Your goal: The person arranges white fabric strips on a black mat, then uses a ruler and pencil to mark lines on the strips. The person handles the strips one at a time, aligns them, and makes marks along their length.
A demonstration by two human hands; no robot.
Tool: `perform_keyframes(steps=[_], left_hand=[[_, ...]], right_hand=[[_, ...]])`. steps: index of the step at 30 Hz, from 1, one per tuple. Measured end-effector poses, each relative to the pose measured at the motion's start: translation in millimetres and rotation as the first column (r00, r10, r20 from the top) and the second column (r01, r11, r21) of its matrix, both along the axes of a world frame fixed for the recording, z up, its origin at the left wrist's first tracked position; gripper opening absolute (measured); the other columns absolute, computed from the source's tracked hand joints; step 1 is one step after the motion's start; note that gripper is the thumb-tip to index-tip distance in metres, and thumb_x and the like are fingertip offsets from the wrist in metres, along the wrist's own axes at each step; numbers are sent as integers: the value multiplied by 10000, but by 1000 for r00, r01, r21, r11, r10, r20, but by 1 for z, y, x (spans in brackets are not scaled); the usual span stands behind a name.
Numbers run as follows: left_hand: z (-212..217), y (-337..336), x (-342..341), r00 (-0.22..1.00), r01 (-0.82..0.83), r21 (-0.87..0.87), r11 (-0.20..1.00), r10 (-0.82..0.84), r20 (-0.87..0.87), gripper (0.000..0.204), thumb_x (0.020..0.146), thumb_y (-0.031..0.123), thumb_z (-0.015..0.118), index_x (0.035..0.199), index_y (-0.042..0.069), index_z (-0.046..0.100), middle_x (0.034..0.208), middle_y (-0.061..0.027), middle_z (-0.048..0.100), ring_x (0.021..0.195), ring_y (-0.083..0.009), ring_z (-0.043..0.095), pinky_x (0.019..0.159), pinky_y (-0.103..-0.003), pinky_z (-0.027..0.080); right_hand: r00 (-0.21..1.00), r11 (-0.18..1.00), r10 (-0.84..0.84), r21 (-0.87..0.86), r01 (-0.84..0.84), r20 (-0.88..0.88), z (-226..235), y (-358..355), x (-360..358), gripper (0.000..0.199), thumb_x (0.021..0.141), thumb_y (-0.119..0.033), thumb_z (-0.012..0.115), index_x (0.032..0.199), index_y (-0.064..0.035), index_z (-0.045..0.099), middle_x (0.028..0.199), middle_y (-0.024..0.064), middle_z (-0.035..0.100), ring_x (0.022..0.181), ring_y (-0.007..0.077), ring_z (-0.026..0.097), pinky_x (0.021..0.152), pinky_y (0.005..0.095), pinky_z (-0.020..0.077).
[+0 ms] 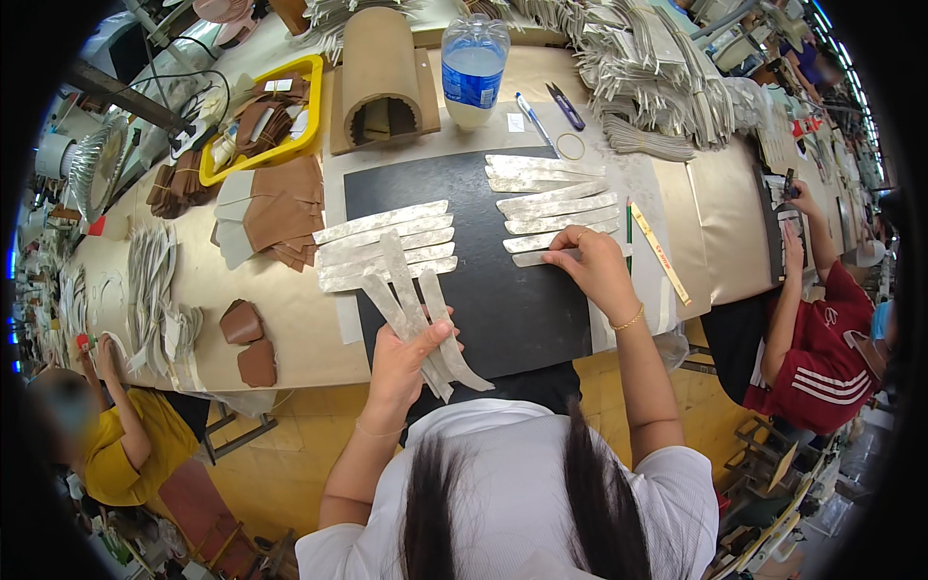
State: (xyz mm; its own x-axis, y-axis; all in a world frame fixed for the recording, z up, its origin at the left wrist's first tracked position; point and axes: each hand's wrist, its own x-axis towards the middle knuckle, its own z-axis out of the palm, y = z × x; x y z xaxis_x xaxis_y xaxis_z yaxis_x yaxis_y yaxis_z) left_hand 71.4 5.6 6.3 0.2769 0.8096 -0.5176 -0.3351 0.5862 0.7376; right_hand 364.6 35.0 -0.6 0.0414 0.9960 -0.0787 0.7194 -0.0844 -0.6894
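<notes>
Your left hand [411, 362] is holding loose pale strips [397, 263] pointing mostly away from you; to its right, your right hand [594, 271] is pinching the nearest laid strip [528, 259], lying crosswise over the black board [532, 324].

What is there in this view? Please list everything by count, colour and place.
Table: one, tan, centre.
Board: one, black, table's middle.
Loose strips: many, whitish, board's left and right.
Strip stacks: several, greyish, table's upper right and left.
Cut pieces: many, mostly brown, left of board.
Tray: one, yellow, upper left.
Tube: one, brown, top centre.
Bottle: one, clear, right of tube.
Pen: one, blue-white, right of bottle.
Snips: one, dark blue, beside pen.
Pencil: one, green, right of board.
Ruler: one, yellowish, beside pencil.
Other people: at least two, yellow and red shirts, sides.
Left hand: one, bare, holding strips, board's lower left.
Right hand: one, bare, touching a strip, board's right.
</notes>
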Motion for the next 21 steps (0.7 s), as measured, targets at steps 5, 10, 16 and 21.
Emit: perform_keyframes(steps=[5, 10, 16, 21], left_hand=[[5, -1, 1, 996, -54, -51, 997, 57, 64, 378, 914, 161, 745, 1190, -61, 612, 1018, -140, 676, 862, -225, 695, 733, -360, 608], [8, 2, 6, 991, -83, -125, 989, 95, 90, 324, 933, 155, 720, 1175, -23, 601, 1012, -122, 675, 875, -225, 699, 747, -351, 603], [-9, -2, 4, 983, -101, 4, 995, 99, 154, 257, 950, 142, 701, 1135, -9, 607, 1014, -89, 673, 883, -167, 686, 744, -321, 603], [0, -3, 6, 981, -155, -50, 987, 160, 110, 319, 956, 176, 697, 1186, -22, 600, 993, -71, 661, 877, -157, 688, 731, -324, 630]], right_hand=[[955, 947, -42, 316, -56, 294, -7, -2, -10, 166, 783, -193, 808, 858, -96, 697, 819, 53, 619, 848, 229, 594, 806, 366, 422], [998, 906, 57, 417, -67, 36, 7, -17, -56, 254, 757, -206, 833, 931, -91, 688, 852, 69, 588, 838, 236, 585, 787, 379, 453], [952, 955, 173, 279, -99, -254, 20, -41, -118, 264, 797, -135, 826, 1003, -34, 697, 868, 70, 615, 699, 168, 602, 610, 270, 500], [854, 999, 37, 9, -38, -520, 29, -42, -120, 132, 877, -100, 734, 971, -18, 691, 841, 76, 620, 717, 206, 627, 669, 316, 514]])
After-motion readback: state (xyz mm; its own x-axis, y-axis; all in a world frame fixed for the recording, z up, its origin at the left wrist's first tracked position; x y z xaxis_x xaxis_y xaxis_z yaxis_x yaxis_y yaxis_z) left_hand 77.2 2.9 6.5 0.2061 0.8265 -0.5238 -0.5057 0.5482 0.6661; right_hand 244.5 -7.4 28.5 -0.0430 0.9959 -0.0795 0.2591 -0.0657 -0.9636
